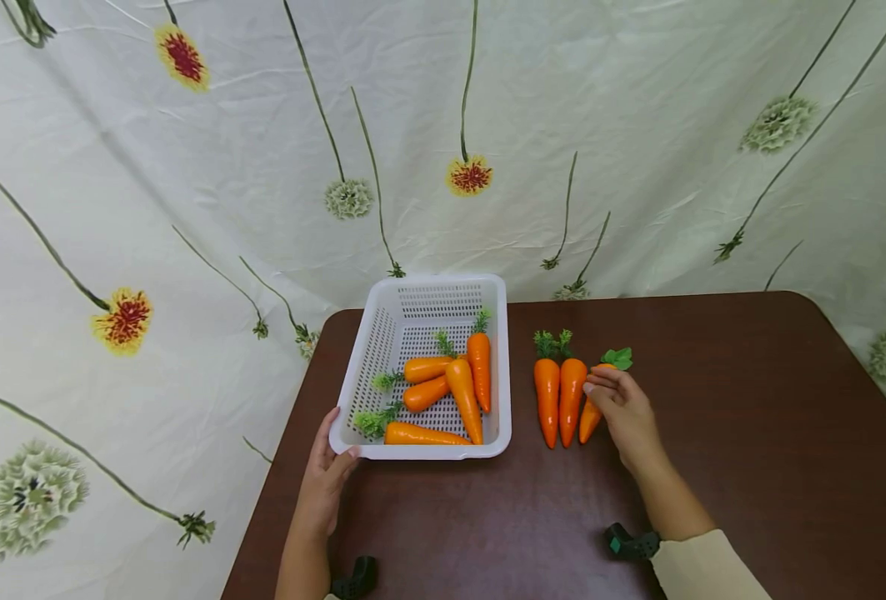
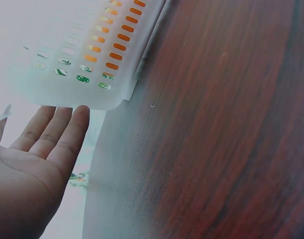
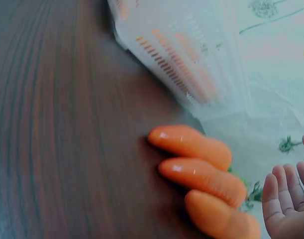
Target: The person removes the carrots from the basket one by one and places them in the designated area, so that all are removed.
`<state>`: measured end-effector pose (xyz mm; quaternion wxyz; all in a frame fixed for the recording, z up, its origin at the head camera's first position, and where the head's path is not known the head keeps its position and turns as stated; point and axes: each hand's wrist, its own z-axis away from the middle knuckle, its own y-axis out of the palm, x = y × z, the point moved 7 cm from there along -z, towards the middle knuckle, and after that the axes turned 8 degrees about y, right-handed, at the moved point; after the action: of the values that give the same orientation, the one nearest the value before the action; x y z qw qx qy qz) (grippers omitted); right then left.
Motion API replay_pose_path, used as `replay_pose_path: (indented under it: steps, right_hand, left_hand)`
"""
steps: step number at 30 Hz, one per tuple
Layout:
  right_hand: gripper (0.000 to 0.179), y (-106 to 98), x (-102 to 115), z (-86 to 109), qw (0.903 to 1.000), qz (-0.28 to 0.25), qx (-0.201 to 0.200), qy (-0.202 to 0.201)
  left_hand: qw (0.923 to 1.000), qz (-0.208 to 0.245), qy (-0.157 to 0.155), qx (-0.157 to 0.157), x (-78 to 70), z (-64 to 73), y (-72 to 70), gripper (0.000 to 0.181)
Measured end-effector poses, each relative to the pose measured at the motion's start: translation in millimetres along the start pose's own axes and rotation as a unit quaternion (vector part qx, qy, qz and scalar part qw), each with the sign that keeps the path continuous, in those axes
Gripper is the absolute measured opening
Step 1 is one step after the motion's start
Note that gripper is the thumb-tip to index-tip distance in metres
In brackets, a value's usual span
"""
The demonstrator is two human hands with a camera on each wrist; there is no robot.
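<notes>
White basket [image 1: 427, 452] taken as landmark; it sits on the dark table [image 1: 750, 433]. Five carrots [image 1: 463, 396] lie loosely crossed inside it. Just right of the basket, three more form a row, tips toward the person: near carrot [image 1: 547, 400], middle carrot [image 1: 572, 400] and far carrot [image 1: 591, 419], the last being farthest from the basket. Right hand [image 1: 626, 412] is at the far carrot, fingers over its upper part in the head view; grip unclosed, fingers extended in the right wrist view, nothing held. Contact cannot be confirmed. Left hand [image 1: 326, 475] rests at the basket's near left corner, thumb by the near rim, fingers nearly straight against the outer wall; grip looks like a light brace, firmness unclear. Step in hand judged to be handling the far carrot. Technique: bring thumb and fingers round the thick shoulder below the leaf [image 1: 618, 358], lift straight up so the middle carrot is not nudged, and let the left hand steady the basket. Materials: carrots smooth, glossy, tapered, probably moulded plastic or foam; likely slippery and prone to roll. Far carrot's leaf is broad and flat, whereas the other two in the row carry feathery tops [image 1: 544, 343]. Basket appears to be thin plastic, rounded at the corners, walls and floor pierced by rows of slots.
</notes>
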<state>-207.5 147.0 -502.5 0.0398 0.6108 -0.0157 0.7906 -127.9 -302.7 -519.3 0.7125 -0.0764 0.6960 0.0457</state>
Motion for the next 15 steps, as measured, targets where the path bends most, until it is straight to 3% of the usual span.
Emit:
replay_pose_path:
  steps: [15]
  right_hand:
    - [0.052,34.4,17.7,9.8,0.9984,0.010,0.055,-0.010]
  left_hand:
    - [0.9999,0.000,-0.011,-0.003,4.3,-2.4,-0.9,0.074]
